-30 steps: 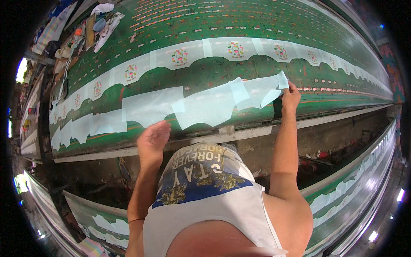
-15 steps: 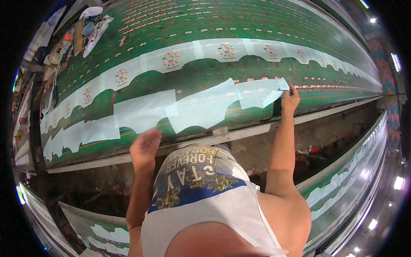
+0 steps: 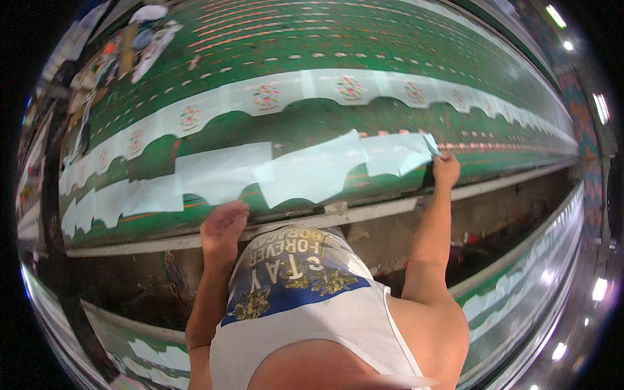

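Between the fingers of my right hand (image 3: 446, 170) is the right edge of a pale blue cut fabric piece (image 3: 395, 156). That edge stands up, partly folded, while the rest of the piece rests on the green table (image 3: 286, 130). My left hand (image 3: 224, 224) hovers by the table's near edge, holding nothing, its fingers stretched and loosely together. In front of it lies a larger fabric piece (image 3: 221, 170). Another piece (image 3: 312, 170) lies slanted between the hands, overlapping its neighbour.
Beyond runs a row of pale pieces with colourful round prints (image 3: 265, 97). Cloths and clutter (image 3: 143, 39) lie at the far left. A pale rail (image 3: 481, 186) borders the table's near side. Behind me, another green table (image 3: 513, 273) carries more pale pieces.
My right hand has drawn the fabric's right edge slightly, and its folded flap looks narrower and more upright. My left hand stays near the table edge. The whole view has shifted a little.
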Motion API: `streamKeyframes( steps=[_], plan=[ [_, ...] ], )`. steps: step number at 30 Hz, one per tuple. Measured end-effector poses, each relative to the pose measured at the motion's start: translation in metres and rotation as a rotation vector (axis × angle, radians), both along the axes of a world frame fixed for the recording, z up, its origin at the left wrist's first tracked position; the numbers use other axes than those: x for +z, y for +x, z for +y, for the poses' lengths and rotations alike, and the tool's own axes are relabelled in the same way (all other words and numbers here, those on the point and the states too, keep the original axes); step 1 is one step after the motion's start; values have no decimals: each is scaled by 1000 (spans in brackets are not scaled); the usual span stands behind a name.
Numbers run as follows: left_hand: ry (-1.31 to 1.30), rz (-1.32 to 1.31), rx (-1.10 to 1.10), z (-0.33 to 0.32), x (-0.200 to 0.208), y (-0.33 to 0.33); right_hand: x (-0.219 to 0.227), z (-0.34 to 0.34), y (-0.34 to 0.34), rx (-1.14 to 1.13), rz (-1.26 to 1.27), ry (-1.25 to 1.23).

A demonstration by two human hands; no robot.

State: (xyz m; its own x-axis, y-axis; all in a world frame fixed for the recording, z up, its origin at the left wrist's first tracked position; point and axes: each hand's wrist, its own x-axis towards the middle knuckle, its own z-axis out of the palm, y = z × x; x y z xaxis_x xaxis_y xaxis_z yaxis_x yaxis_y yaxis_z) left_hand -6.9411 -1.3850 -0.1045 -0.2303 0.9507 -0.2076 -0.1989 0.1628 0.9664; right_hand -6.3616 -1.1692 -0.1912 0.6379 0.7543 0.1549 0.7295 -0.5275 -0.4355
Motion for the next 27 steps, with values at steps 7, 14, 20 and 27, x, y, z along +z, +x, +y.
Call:
streamKeyframes(
  steps=[7, 14, 20, 27],
  plan=[
    [-88, 53, -126, 6, 14, -1, -37, -15, 74, -202, 528, 553],
    [-45, 72, -137, -19, 21, -19, -4, -1, 1, -214, 309, 710],
    [1, 123, -163, -20, 18, -65, 42, 4, -109, 16, 363, 774],
    [38, 152, -225, -43, 16, -175, 65, 2, -280, 305, 494, 777]
  ],
)
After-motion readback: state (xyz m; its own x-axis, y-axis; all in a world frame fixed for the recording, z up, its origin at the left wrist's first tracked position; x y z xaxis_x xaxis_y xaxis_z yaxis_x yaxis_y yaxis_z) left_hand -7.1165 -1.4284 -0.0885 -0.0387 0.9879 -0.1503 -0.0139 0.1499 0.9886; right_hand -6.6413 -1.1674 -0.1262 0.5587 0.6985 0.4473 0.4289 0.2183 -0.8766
